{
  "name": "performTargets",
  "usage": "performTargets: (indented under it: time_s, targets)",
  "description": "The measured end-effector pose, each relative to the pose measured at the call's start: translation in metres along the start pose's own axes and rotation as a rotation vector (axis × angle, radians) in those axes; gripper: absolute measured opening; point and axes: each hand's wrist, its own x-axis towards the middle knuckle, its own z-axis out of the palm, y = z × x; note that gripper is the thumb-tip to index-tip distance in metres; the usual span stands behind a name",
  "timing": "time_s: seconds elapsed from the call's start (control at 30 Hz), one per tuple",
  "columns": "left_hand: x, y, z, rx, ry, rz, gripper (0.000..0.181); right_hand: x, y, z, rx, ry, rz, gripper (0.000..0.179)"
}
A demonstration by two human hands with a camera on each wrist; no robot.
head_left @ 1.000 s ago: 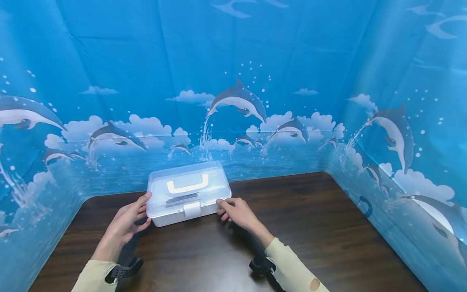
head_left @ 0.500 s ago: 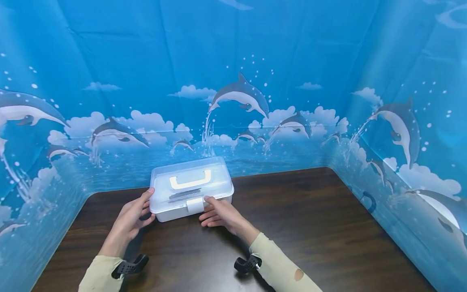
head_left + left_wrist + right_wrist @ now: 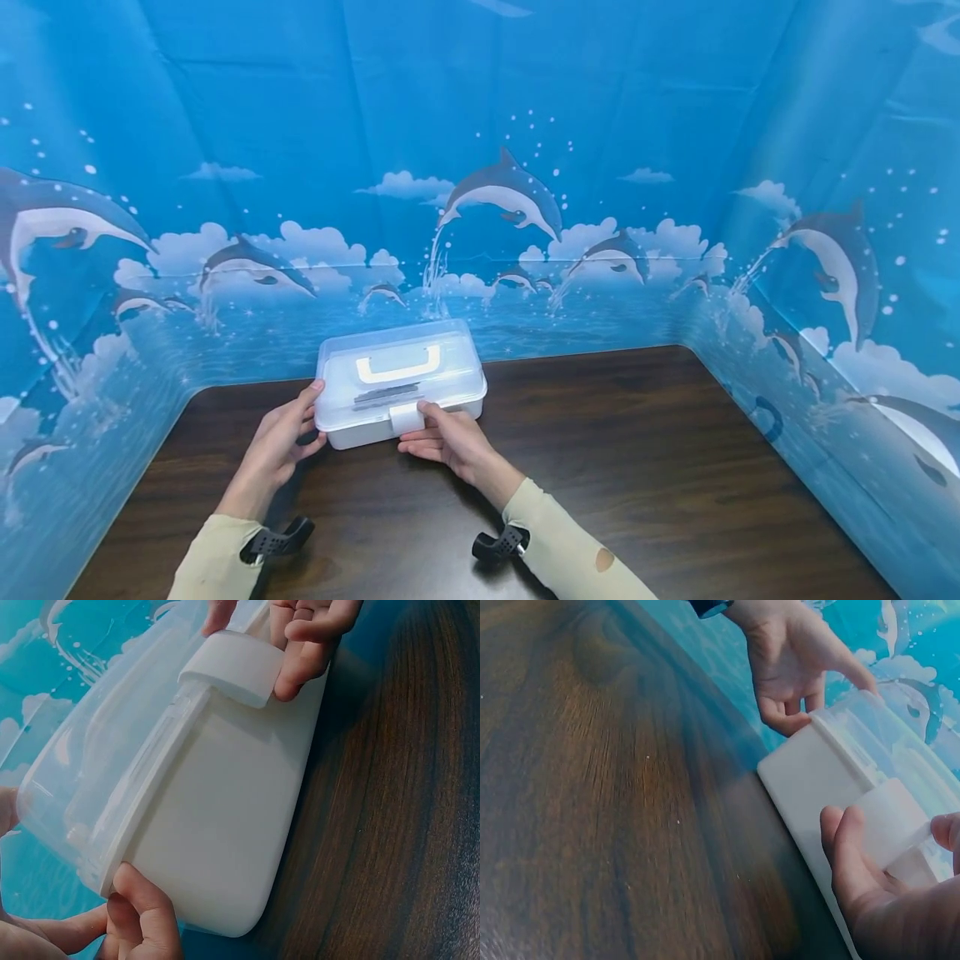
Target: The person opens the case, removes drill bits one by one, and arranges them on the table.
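Note:
A white plastic storage box (image 3: 450,410) with a clear lid (image 3: 397,337) and a white folding handle (image 3: 399,367) rests at the far edge of the table. My left hand (image 3: 273,446) grips its left end, thumb on the lid and a fingertip at the front corner, as the left wrist view shows. At the middle of the front, my right hand (image 3: 457,446) pinches the white latch (image 3: 236,667), thumb at its top and fingers at its lower edge. The latch lies down over the front wall, and the lid is closed. Thin dark strips show through the lid.
The dark wood-grain table (image 3: 637,467) stretches in front of the box and to its right. A blue dolphin-print cloth (image 3: 337,167) stands as walls behind the table and on both sides. Each wrist wears a black band (image 3: 277,540).
My right hand has slid left from the box's front right part to the latch and now pinches it. My left hand keeps its hold on the left end. The camera view has shifted slightly.

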Motion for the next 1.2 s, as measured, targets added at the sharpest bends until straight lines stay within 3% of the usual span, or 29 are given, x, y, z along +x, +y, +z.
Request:
performTargets:
  time_s: [0.53, 0.83, 1.2]
  targets:
    - [-0.006, -0.003, -0.003, -0.01, -0.003, 0.014, 0.111, -0.007, -0.011, 0.013, 0.003, 0.058, 0.076, 0.045]
    - [-0.002, -0.003, 0.001, -0.016, -0.008, 0.013, 0.109, -0.01, -0.018, 0.015, 0.001, 0.088, 0.073, 0.045]
    - [0.001, 0.0, 0.002, 0.023, -0.012, 0.023, 0.11, -0.009, -0.022, 0.012, 0.028, 0.053, 0.091, 0.047]
